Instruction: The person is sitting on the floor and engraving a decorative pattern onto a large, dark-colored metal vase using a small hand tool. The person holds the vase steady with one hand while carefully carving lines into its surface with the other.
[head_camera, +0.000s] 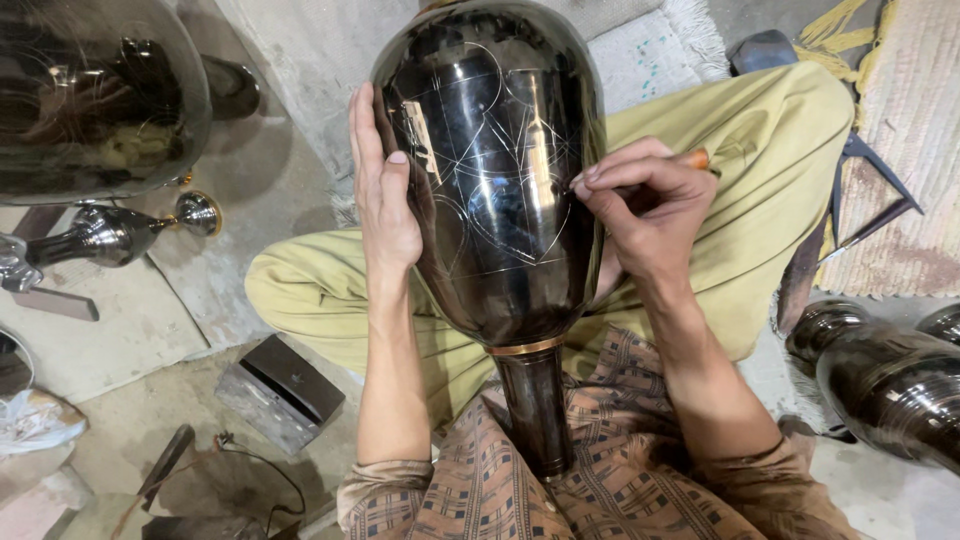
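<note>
A large dark glossy metal vase (495, 180) rests upside down in my lap, its narrow neck (535, 410) toward me, with thin scratched lines curving across its body. My left hand (383, 190) lies flat against the vase's left side, fingers spread upward. My right hand (645, 205) pinches a small engraving tool with an orange handle (697, 158), its tip against the vase's right side.
Another dark vase (895, 385) lies at the right, a large shiny vessel (95, 95) and a slim metal piece (115, 235) at the left. A small dark block (285, 390) and a cable (250, 465) sit on the floor. Compasses (870, 200) lie on a mat.
</note>
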